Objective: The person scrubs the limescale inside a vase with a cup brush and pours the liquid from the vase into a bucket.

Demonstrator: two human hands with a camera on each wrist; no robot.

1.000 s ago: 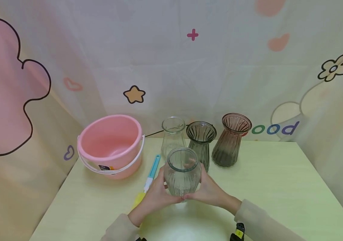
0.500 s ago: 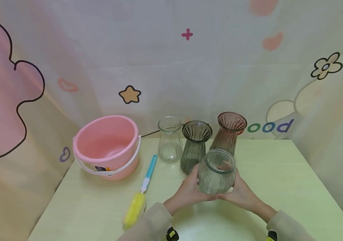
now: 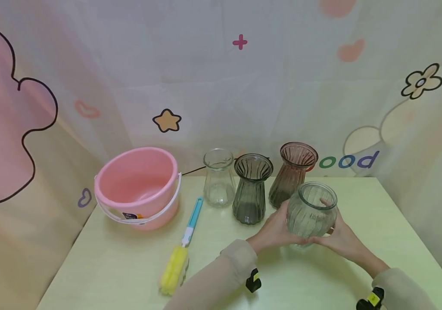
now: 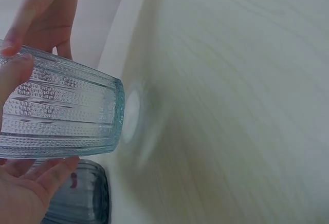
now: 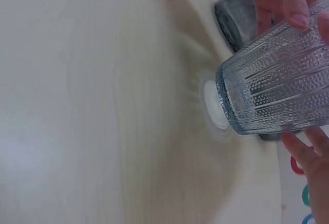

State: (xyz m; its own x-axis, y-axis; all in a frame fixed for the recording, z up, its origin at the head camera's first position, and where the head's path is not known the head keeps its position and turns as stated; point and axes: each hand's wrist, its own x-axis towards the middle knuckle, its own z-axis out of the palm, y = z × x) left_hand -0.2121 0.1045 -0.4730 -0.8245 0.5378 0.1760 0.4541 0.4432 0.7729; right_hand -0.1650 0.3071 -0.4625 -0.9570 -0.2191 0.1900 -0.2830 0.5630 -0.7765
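A clear ribbed glass vase (image 3: pixel 312 217) with a round body and wide rim is held upright between both hands, right of the table's middle. My left hand (image 3: pixel 277 229) grips its left side, and my right hand (image 3: pixel 343 242) grips its right side, thumbs meeting low at the front. In the left wrist view, the vase's dotted, ribbed wall (image 4: pixel 67 111) narrows toward its base, close over the table. From the right wrist, the same base sits just over a bright patch of light on the tabletop.
Behind the hands stand a clear vase (image 3: pixel 219 189), a grey vase (image 3: pixel 249 200) and a reddish-brown vase (image 3: pixel 288 183). A pink bucket (image 3: pixel 163 211) with a white handle occupies the back left. A yellow bottle brush (image 3: pixel 174 269) with a blue handle lies left of centre on the table (image 3: pixel 120 267).
Both hands have carried the clear ribbed vase rightward, from in front of the grey vase to in front and right of the reddish-brown one. The bottle brush has come into full view.
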